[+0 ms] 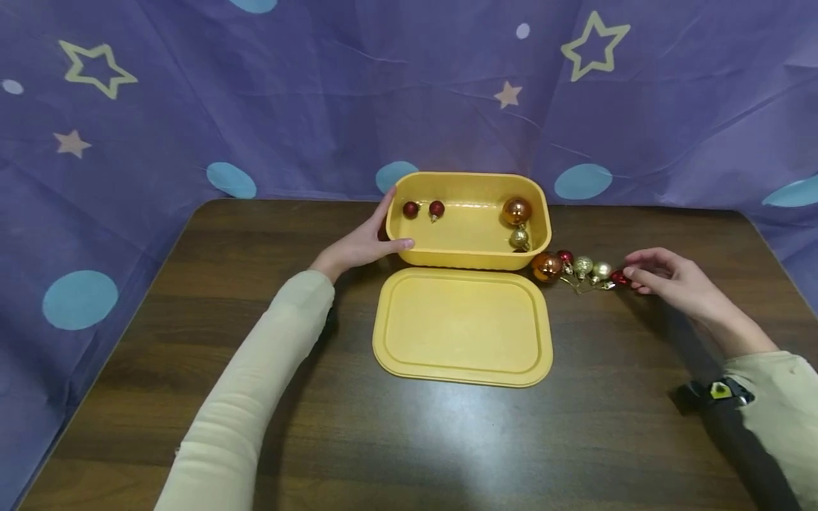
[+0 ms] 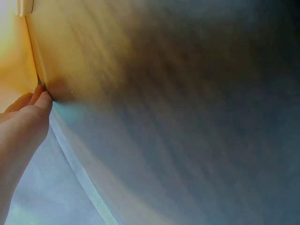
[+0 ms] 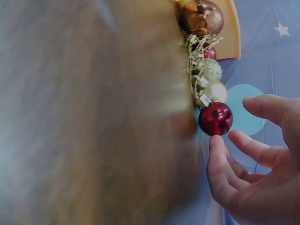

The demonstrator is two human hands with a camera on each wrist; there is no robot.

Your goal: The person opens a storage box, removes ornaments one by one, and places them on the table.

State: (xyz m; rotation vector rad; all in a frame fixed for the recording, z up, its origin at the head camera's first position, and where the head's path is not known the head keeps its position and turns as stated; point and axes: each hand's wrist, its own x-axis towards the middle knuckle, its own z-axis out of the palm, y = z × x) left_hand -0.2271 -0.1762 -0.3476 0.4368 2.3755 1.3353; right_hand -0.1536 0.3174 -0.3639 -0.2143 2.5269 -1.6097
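My left hand [image 1: 361, 247] holds the left end of a yellow plastic box [image 1: 469, 261], thumb at the front rim and fingers along the left wall. Inside lie small dark red baubles [image 1: 411, 209], a large copper bauble [image 1: 516, 211] and a gold one [image 1: 519, 237]. Right of the box a row of baubles lies on the table: copper [image 1: 547, 267], small red, and pale gold ones [image 1: 601, 270]. At its right end is a shiny red bauble [image 3: 215, 118]. My right hand [image 3: 255, 161] reaches it, fingertips by its near side and thumb apart from it.
A yellow lid [image 1: 463, 326] lies flat on the brown wooden table [image 1: 447, 440] in front of the box. Behind the table hangs a purple cloth [image 1: 319, 106] with stars and dots. Thin gold strings [image 1: 578, 285] trail from the baubles.
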